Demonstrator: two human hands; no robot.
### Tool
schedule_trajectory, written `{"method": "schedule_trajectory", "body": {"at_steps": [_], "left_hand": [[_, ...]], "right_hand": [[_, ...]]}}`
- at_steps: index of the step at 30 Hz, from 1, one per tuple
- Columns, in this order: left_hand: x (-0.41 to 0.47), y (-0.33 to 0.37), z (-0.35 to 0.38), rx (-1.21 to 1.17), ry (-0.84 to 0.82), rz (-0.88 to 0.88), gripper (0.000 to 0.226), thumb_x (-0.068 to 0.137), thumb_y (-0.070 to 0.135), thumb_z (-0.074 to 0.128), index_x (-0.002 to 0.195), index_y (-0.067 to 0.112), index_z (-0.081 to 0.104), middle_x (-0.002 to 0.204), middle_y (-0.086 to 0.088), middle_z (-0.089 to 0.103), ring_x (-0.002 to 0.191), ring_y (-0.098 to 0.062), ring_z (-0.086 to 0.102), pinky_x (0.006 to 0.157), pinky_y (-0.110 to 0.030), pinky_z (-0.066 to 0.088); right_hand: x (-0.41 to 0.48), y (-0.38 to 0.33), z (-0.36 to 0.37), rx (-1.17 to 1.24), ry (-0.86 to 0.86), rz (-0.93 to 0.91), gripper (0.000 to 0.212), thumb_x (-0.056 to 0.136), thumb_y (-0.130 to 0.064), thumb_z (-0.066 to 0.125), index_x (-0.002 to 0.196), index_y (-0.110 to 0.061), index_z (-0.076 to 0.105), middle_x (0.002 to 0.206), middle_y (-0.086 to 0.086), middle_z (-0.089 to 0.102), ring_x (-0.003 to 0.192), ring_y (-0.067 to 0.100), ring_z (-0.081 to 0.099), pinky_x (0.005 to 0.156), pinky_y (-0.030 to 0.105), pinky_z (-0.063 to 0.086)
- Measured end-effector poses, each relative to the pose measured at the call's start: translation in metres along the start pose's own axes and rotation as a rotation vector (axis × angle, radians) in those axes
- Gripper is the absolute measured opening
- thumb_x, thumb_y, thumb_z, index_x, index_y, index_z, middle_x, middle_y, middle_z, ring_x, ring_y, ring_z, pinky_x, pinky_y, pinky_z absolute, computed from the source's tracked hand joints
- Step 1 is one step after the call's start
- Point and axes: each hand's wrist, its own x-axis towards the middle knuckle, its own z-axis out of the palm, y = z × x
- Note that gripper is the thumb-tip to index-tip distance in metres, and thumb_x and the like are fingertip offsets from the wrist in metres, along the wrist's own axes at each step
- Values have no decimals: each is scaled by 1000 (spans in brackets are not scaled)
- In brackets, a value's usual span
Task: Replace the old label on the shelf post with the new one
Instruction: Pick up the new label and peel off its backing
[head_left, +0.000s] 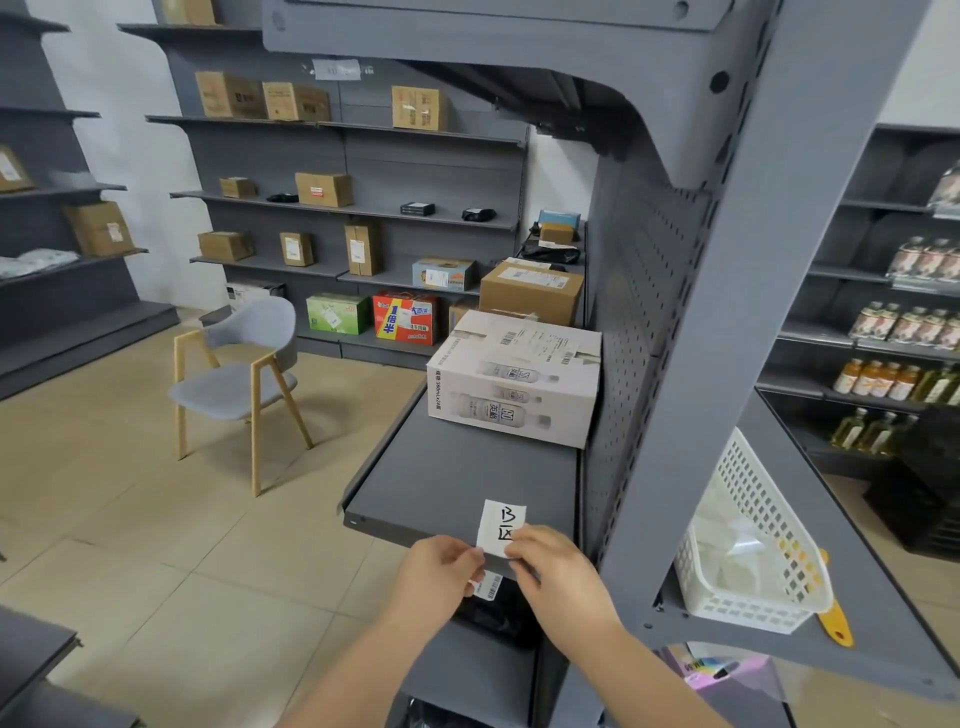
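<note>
A white paper label (502, 525) with black handwriting is held upright over the front edge of a grey shelf (447, 478). My left hand (439, 569) pinches its lower left corner, and my right hand (558, 566) pinches its lower right edge. The grey shelf post (727, 322) rises just to the right of my hands, leaning across the view. No label is visible on the post face from here. A pale label (336, 69) sits on the far shelving's upper panel, too blurred to read.
A white carton (514, 379) printed with bottles sits further back on the same shelf, with a brown box (530, 291) behind it. A white mesh basket (753, 551) rests on the shelf to the right. A grey chair (244, 374) stands in the aisle at left.
</note>
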Motion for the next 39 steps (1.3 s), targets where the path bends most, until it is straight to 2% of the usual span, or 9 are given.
{"method": "schedule_trajectory", "body": {"at_steps": [8, 11, 14, 18, 20, 25, 28, 34, 39], "left_hand": [[-6, 8, -3, -239, -12, -91, 16, 88, 16, 61, 81, 12, 75, 73, -9, 77, 53, -14, 58, 72, -29, 51], [-11, 17, -6, -273, -12, -64, 16, 89, 17, 60, 84, 11, 74, 71, -4, 77, 52, -12, 57, 55, -20, 45], [-18, 30, -12, -331, 2, -5, 14, 89, 13, 61, 84, 8, 74, 70, -3, 77, 52, -10, 58, 45, -11, 39], [-34, 55, -24, -394, 26, 126, 11, 87, 11, 64, 83, 11, 73, 68, -3, 76, 53, -9, 60, 52, -16, 43], [-46, 70, -30, -375, 26, 220, 11, 88, 11, 63, 84, 11, 74, 68, -2, 76, 53, -4, 60, 51, -10, 43], [-79, 110, -31, -319, -57, 452, 15, 88, 5, 62, 82, 9, 75, 66, 11, 74, 58, 4, 64, 52, -5, 44], [-91, 124, -28, -299, -80, 553, 15, 88, 1, 61, 84, 6, 75, 72, 7, 75, 64, 3, 66, 60, -8, 48], [-95, 135, -17, -237, -89, 633, 23, 87, 8, 64, 82, 26, 76, 81, 3, 77, 76, -9, 70, 72, -22, 56], [-100, 143, -8, -211, -125, 666, 26, 89, 8, 62, 85, 29, 76, 83, 5, 77, 78, -6, 71, 73, -17, 53]], "right_hand": [[-1, -1, -2, -4, 11, -39, 11, 76, -5, 70, 84, -13, 72, 95, -2, 72, 90, 20, 67, 75, 24, 55], [-1, -3, -7, 4, 35, -69, 16, 76, -4, 66, 86, -15, 70, 94, -4, 72, 89, 17, 66, 76, 23, 54], [1, -12, -22, 54, 102, -108, 18, 80, -10, 60, 92, -16, 70, 97, -5, 72, 94, 11, 63, 85, 12, 45], [2, -35, -59, 175, 237, -147, 18, 82, -18, 65, 99, -18, 71, 102, -7, 72, 100, 3, 61, 92, 14, 44], [2, -48, -84, 291, 283, -110, 20, 81, -19, 69, 100, -23, 71, 103, -15, 70, 102, 0, 61, 91, 15, 46], [9, -72, -128, 438, 267, -47, 22, 79, -14, 74, 95, -29, 74, 96, -18, 71, 99, 5, 64, 87, 17, 47], [8, -78, -145, 450, 322, -50, 22, 78, -15, 75, 90, -33, 74, 97, -20, 69, 97, 7, 64, 85, 15, 47], [-2, -79, -173, 478, 332, -31, 21, 77, -13, 75, 86, -31, 76, 94, -20, 71, 92, 3, 66, 81, 10, 46], [-8, -72, -184, 403, 376, -54, 21, 77, -13, 74, 87, -32, 76, 96, -22, 71, 92, 2, 66, 82, 12, 47]]}}
